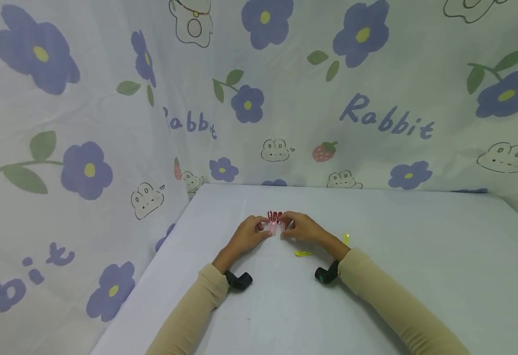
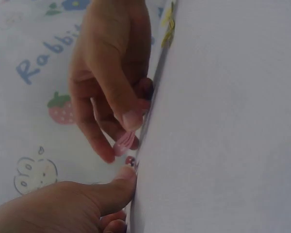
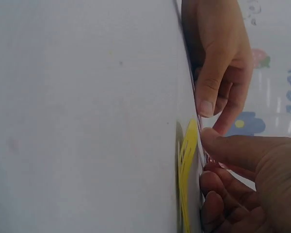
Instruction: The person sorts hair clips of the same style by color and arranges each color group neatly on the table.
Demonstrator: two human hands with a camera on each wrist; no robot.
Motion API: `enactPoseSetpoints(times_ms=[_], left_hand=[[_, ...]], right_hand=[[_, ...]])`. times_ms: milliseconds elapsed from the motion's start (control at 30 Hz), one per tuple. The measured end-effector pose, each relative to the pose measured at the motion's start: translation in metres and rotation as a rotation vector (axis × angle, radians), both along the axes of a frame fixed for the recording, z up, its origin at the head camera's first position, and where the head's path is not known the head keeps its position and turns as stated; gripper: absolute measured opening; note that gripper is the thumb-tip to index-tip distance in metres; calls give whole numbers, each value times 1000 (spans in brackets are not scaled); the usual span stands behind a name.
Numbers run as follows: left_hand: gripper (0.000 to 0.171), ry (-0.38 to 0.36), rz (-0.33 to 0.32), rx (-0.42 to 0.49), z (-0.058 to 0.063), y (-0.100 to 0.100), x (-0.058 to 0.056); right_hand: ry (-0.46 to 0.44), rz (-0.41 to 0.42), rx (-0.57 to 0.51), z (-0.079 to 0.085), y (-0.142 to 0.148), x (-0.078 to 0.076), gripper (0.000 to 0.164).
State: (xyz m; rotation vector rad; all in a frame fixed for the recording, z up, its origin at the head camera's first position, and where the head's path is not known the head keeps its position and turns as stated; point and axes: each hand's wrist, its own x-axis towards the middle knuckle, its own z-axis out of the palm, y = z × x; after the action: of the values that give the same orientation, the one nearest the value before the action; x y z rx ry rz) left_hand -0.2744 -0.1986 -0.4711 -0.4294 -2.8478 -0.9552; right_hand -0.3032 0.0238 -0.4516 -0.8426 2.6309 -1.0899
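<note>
Red hair clips (image 1: 275, 216) lie side by side on the white table, with pink hair clips (image 1: 274, 228) in a row just nearer to me. My left hand (image 1: 251, 231) is at the left end of the pink row, thumb and forefinger bent around a pink clip there. From the right, my right hand (image 1: 302, 228) pinches another pink hair clip (image 2: 126, 141) between thumb and fingers, close beside the row. In the left wrist view, a red clip (image 2: 130, 160) shows just past my left thumb. The fingers partly hide both rows.
One yellow hair clip (image 1: 303, 253) lies on the table (image 1: 277, 315) below my right hand. A second yellow clip (image 1: 346, 238) is beyond my right wrist. Printed cloth (image 1: 303, 74) hangs behind the table and along its left side.
</note>
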Motion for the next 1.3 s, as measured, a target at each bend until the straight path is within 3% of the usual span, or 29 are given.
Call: enactPoseSetpoints(times_ms=[200,533,1300], left_hand=[[40,7,2,-2,0,1,0],[40,-9,-1,1,-1,0,1],[38,11,-5,-5,-3,0,-1]], right_hand=[[41,12,48,1,-4,1,47],[8,-35,103,1,-5,-1,45],[68,1,102,0,-5,-1,40]])
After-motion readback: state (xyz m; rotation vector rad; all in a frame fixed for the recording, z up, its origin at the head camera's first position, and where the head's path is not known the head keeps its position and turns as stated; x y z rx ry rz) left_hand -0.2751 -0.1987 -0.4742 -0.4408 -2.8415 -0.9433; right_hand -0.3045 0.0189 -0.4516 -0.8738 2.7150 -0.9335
